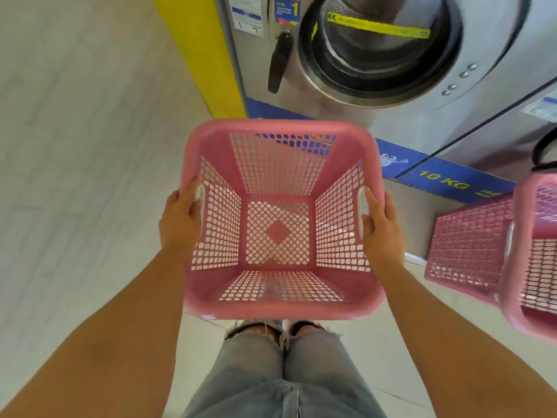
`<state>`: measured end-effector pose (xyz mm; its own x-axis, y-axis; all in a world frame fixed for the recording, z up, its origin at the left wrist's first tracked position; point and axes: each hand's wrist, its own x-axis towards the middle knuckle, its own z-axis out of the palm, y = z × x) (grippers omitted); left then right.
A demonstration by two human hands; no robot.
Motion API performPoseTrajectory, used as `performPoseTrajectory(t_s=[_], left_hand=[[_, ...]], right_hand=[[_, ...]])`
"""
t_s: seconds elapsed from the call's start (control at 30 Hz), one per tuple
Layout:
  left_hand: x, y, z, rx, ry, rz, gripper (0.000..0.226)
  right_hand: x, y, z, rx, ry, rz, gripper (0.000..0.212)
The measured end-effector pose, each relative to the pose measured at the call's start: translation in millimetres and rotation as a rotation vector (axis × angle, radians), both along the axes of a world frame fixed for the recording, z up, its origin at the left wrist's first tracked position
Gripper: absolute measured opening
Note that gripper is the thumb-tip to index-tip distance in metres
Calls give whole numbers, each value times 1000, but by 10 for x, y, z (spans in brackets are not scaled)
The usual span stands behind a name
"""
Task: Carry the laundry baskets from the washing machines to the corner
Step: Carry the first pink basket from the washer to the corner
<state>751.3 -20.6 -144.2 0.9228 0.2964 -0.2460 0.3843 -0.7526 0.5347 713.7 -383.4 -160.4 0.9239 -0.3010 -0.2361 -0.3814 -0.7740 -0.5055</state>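
The left hand [180, 221] is wrapped around the left handle slot of a pink laundry basket [280, 309], fingers curled through the white-edged opening. The right hand [381, 227] presses against the right handle slot, fingers laid along it and the thumb on the outer wall — so both hands hold the same basket, 1 on each side. The basket is empty, open side up, held above the person's knees in torn light jeans [283, 372], over a pale tiled floor [75, 146]. Just beyond its far rim stands a steel washing machine [376, 55] marked 1, its round door shut, on a blue base strip. To the right, a second pink basket [536, 267] sits partly out of frame — beside a neighbouring machine labelled 10 KG.
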Motion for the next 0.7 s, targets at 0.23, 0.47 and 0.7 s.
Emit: performPoseTrajectory(t_s=[0.23,0.47,0.7], left_hand=[[-1092,199,172,44,-13,269,46],[-2199,415,344,45,7,534,44],[-3283,812,378,55,3,757,45]], right_hand=[[-226,236,220,3,-19,235,53],[-478,690,338,-5,-22,478,53],[-789,1481,427,-1,-38,722,52]])
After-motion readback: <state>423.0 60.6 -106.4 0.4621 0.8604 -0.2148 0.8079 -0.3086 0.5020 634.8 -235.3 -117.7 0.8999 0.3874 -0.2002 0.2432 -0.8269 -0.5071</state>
